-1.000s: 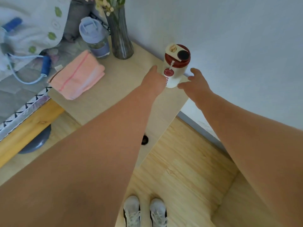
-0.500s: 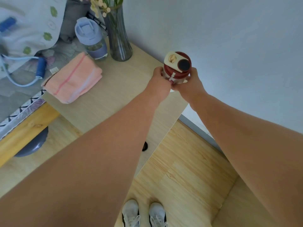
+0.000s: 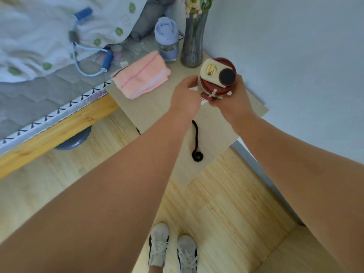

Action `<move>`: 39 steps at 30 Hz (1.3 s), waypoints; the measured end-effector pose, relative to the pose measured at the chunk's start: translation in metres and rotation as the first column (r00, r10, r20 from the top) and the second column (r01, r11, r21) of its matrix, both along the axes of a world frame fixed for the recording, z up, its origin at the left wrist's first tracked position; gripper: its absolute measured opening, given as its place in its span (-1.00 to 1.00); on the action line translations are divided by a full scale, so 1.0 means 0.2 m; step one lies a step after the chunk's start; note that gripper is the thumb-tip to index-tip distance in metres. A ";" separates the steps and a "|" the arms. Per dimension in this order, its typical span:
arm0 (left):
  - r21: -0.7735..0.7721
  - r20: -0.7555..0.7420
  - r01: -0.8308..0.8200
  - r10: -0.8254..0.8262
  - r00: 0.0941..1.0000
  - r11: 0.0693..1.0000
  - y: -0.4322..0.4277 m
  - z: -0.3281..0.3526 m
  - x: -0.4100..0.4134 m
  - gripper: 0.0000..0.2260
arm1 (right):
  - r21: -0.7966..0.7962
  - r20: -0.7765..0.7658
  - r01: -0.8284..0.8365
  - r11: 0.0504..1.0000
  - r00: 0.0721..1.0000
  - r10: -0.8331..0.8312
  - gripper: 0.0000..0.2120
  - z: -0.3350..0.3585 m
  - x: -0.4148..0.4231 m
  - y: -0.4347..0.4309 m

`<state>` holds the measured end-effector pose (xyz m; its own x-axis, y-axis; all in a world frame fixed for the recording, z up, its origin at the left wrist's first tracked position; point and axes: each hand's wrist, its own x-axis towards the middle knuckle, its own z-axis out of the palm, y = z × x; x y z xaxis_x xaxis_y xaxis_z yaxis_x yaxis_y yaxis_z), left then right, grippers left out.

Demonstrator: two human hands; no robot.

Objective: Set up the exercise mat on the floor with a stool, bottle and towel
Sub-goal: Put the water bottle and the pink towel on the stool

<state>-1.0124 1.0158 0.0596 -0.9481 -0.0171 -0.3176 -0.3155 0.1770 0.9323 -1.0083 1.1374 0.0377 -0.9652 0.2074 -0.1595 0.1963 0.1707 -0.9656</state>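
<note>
Bottle upright — long axis vertical

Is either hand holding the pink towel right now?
No, the pink towel lies folded on the table while the left hand and right hand both grip the red-lidded bottle.
</note>
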 end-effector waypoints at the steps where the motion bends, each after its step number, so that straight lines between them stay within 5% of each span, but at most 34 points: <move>1: 0.013 -0.003 -0.043 0.044 0.999 0.999 -0.04 0.02 0.03 -0.56 | -0.018 -0.007 -0.017 1.000 1.000 0.017 -0.33 0.02 0.01 -0.05; 13: 0.056 0.095 -0.401 0.395 0.914 0.914 -0.76 0.14 0.73 -0.62 | 0.011 0.096 -0.460 0.888 0.884 0.457 -0.35 0.10 0.49 -0.80; 18: 0.036 0.131 -0.496 0.488 0.863 0.867 -1.05 0.14 1.08 -0.61 | -0.135 0.062 -0.688 0.713 0.712 0.699 -0.67 0.10 0.71 -1.13; 22: 0.019 0.184 -0.567 0.555 0.811 0.823 -1.23 0.09 1.38 -0.62 | -0.009 0.123 -0.682 0.731 0.725 0.678 -0.39 0.05 0.98 -1.35; 30: -0.034 0.314 -0.754 0.723 0.615 0.656 -1.61 -0.01 2.07 -0.61 | 0.162 0.204 -0.837 0.523 0.547 0.812 -0.29 -0.06 1.60 -1.79; 39: -0.114 0.364 -0.908 0.867 0.340 0.404 -1.97 -0.07 2.77 -0.63 | 0.140 0.248 -0.965 0.221 0.251 0.936 -0.30 -0.10 2.18 -2.28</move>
